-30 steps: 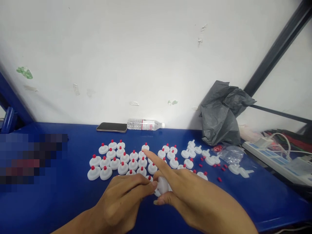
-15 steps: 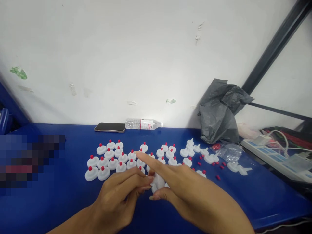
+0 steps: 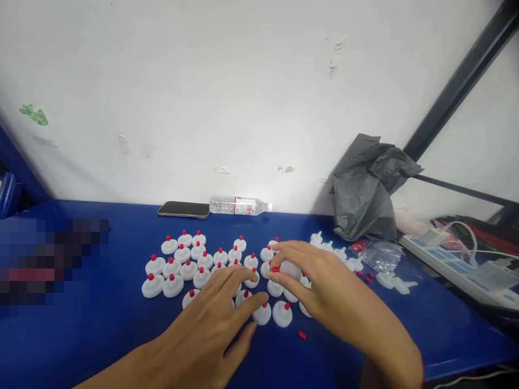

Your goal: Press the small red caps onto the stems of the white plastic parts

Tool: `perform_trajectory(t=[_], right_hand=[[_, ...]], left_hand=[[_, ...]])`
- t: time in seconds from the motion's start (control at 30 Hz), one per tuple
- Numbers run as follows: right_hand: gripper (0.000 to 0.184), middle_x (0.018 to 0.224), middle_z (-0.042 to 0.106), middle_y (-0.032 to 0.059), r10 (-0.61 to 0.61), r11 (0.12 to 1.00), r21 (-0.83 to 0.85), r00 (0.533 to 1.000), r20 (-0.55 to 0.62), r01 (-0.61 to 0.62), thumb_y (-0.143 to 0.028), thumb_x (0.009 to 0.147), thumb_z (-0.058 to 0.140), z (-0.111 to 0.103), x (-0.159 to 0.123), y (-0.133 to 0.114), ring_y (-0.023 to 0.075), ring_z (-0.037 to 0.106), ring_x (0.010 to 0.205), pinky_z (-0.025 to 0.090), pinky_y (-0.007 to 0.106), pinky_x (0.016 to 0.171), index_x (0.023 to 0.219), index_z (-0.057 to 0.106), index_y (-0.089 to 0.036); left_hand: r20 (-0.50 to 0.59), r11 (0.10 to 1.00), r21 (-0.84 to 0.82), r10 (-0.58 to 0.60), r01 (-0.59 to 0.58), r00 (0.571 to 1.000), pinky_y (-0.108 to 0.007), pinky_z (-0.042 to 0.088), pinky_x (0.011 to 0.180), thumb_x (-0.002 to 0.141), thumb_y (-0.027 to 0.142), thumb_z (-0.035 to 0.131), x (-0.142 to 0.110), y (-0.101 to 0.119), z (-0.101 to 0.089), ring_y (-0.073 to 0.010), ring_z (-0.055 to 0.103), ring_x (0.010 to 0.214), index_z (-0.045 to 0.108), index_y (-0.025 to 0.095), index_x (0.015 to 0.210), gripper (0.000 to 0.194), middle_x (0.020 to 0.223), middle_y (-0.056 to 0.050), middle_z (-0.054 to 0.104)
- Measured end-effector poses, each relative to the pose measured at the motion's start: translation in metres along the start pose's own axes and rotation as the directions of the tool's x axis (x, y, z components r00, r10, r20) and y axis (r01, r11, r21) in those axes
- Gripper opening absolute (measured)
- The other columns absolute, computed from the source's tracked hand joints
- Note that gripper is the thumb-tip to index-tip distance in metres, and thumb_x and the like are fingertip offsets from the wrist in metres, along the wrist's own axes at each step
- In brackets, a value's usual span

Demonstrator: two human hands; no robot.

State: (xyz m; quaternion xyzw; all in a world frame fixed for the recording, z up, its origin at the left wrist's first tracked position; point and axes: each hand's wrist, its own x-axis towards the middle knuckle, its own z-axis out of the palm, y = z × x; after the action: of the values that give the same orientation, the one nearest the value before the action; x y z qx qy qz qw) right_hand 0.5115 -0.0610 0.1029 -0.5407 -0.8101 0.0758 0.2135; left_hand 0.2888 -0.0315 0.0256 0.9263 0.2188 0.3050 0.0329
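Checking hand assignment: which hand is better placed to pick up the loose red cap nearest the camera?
Left, probably: the left hand is open near the loose red cap; the right hand pinches another red cap.

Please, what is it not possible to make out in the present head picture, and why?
Head view, all:
White pieces beside the left hand: partly covered by it.
Held piece in the right hand: partly hidden by it.
Bottle label text: too small.
Far-left patch: pixelated.
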Motion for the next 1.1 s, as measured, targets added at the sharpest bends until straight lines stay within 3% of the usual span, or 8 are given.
perform_trajectory(t=[0.07, 0.13, 0.47, 0.77, 0.87, 0.97, 1.1], right_hand=[[0.009, 0.130, 0.062, 0.0027, -0.035, 0.999, 0.004, 0.999, -0.009, 0.035, -0.026, 0.102, 0.056, 0.001, -0.001, -0.004, 0.0215, 0.057, 0.123, 0.044, 0.038, 0.103, 0.105, 0.065, -0.025], [0.009, 0.131, 0.059, 0.0024, -0.051, 0.999, 0.017, 0.999, 0.001, 0.051, -0.024, 0.101, 0.058, 0.002, -0.002, -0.008, 0.0199, 0.058, 0.119, 0.043, 0.039, 0.104, 0.105, 0.066, -0.026], [0.020, 0.089, 0.067, 0.0021, -0.032, 0.999, -0.025, 0.993, 0.112, 0.035, -0.021, 0.102, 0.055, 0.011, 0.005, -0.008, 0.0178, 0.065, 0.086, 0.048, 0.031, 0.083, 0.097, 0.074, -0.024], [0.026, 0.095, 0.076, 0.0032, -0.021, 1.000, -0.016, 0.987, 0.160, 0.023, -0.019, 0.102, 0.050, 0.014, 0.002, -0.005, 0.0197, 0.071, 0.092, 0.050, 0.031, 0.087, 0.102, 0.076, -0.024], [0.024, 0.098, 0.077, 0.0030, -0.023, 0.999, -0.030, 0.992, 0.128, 0.027, -0.021, 0.102, 0.052, 0.013, 0.001, -0.005, 0.0207, 0.071, 0.095, 0.050, 0.034, 0.091, 0.105, 0.075, -0.025], [0.022, 0.112, 0.076, 0.0022, 0.002, 0.999, -0.038, 1.000, 0.024, -0.001, -0.025, 0.102, 0.054, 0.005, -0.001, 0.000, 0.0224, 0.069, 0.105, 0.050, 0.037, 0.096, 0.115, 0.072, -0.028], [0.025, 0.116, 0.076, 0.0020, 0.145, 0.989, 0.005, 0.983, -0.109, -0.146, -0.034, 0.101, 0.054, -0.018, -0.010, 0.031, 0.0245, 0.069, 0.107, 0.052, 0.039, 0.094, 0.119, 0.069, -0.029]], left_hand=[[0.046, 1.000, 0.010, 0.006, -0.007, 0.999, -0.051, 0.054, 0.100, 0.092, 0.011, 0.051, 0.001, 0.002, 0.000, -0.0307, 0.051, 0.125, 0.054, 0.020, 0.139, 0.048, 0.135, -0.016, 0.051], [0.060, 1.000, 0.016, 0.013, -0.014, 0.998, -0.053, 0.054, 0.100, 0.092, 0.011, 0.051, 0.002, 0.003, -0.001, -0.0309, 0.051, 0.124, 0.054, 0.022, 0.139, 0.048, 0.134, -0.015, 0.051], [-0.045, 0.997, -0.079, 0.001, -0.005, 0.999, -0.045, 0.052, 0.091, 0.094, 0.013, 0.055, 0.004, 0.001, 0.001, -0.0259, 0.055, 0.108, 0.064, 0.021, 0.108, 0.019, 0.115, -0.010, 0.059], [-0.033, 0.999, -0.034, 0.012, -0.014, 0.999, -0.044, 0.050, 0.090, 0.096, 0.011, 0.053, 0.004, 0.000, 0.002, -0.0255, 0.055, 0.105, 0.063, 0.020, 0.111, 0.021, 0.113, -0.009, 0.060], [-0.025, 0.999, -0.037, 0.008, -0.009, 1.000, -0.044, 0.050, 0.093, 0.096, 0.012, 0.053, 0.003, -0.001, 0.003, -0.0255, 0.055, 0.107, 0.063, 0.020, 0.111, 0.020, 0.113, -0.009, 0.060], [-0.022, 0.998, -0.057, -0.002, 0.001, 1.000, -0.044, 0.050, 0.094, 0.095, 0.014, 0.056, 0.003, 0.000, 0.002, -0.0258, 0.054, 0.108, 0.062, 0.021, 0.116, 0.023, 0.113, -0.009, 0.060], [-0.045, 0.996, -0.082, 0.013, -0.016, 0.999, -0.042, 0.052, 0.092, 0.094, 0.014, 0.057, 0.004, 0.003, -0.002, -0.0258, 0.054, 0.108, 0.060, 0.020, 0.125, 0.032, 0.115, -0.010, 0.059]])
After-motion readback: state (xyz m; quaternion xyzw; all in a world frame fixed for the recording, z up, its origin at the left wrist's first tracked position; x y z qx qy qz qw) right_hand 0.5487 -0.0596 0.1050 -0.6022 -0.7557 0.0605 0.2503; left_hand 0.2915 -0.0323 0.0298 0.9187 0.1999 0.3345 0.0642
